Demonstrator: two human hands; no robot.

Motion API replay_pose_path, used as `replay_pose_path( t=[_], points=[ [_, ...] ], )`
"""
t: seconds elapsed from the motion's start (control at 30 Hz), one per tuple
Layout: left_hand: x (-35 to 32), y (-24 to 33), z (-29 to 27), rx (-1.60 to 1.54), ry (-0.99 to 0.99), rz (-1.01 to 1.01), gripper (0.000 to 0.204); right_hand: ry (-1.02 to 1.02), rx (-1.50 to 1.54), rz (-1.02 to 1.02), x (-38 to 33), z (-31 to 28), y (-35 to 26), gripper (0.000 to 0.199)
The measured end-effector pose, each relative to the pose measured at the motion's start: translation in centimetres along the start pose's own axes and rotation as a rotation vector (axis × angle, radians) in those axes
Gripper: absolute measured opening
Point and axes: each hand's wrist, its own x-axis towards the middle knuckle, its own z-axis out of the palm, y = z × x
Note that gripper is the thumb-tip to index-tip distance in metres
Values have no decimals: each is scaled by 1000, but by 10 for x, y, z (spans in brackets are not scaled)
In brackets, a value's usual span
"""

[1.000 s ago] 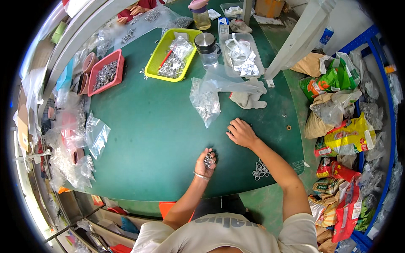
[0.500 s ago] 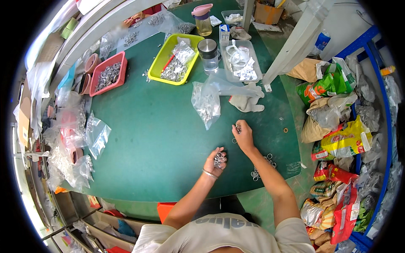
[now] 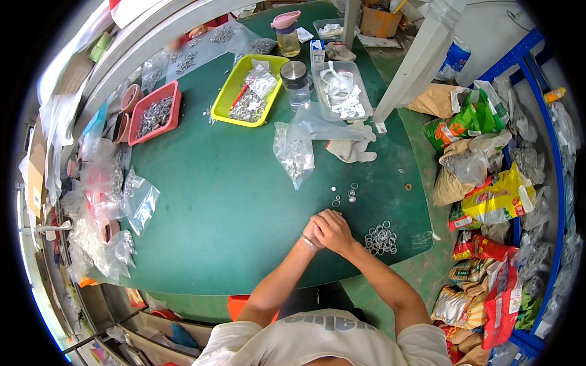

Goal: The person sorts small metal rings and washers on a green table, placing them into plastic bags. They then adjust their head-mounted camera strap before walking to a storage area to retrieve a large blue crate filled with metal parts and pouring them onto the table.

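My two hands are together above the green table, near its front edge. My left hand (image 3: 310,232) is cupped, and its palm is covered; the earlier frame shows a handful of metal rings in it. Over it curls my right hand (image 3: 333,230), fingers bent inward; whatever they hold is hidden. Just beyond the hands lie a few loose metal rings (image 3: 352,194) and a small white disc (image 3: 333,188). Right of my right wrist a pile of metal rings (image 3: 381,238) rests on the table.
Farther back are a clear bag of small parts (image 3: 295,160), a grey glove (image 3: 351,150), a yellow-green basket (image 3: 218,105), a pink basket (image 3: 176,111), a jar (image 3: 298,88) and a clear tray (image 3: 366,104). Plastic bags (image 3: 101,213) crowd the left edge. A white post (image 3: 415,61) rises at right.
My right hand has come back toward me from the far side and closed over my left hand. Loose rings and a white disc now show where it was.
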Motion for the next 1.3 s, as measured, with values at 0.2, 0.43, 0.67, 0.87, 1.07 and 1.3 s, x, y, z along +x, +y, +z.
replay_pose_path(
  t=[0.2, 0.43, 0.67, 0.87, 1.07, 1.3],
  points=[
    [0, 5, 35, -88, -29, -88, 42, 127, -15, -92, 4, -15, -12, 15],
    [7, 16, 15, -129, 345, -211, 34, 291, -23, 7, 6, -32, 4, 12],
    [-16, 26, 23, -253, 324, -178, 20, 38, -282, 462, 1, -35, 76, 43],
    [-29, 26, 23, -235, 380, -142, 20, -27, -56, 597, 2, -30, 75, 35],
    [-32, 27, 21, -221, 401, -124, 21, -32, -201, 388, -5, -20, 83, 20],
    [-38, 28, 16, -236, 384, -105, 21, 204, 200, 590, 2, -27, 74, 12]
  ],
)
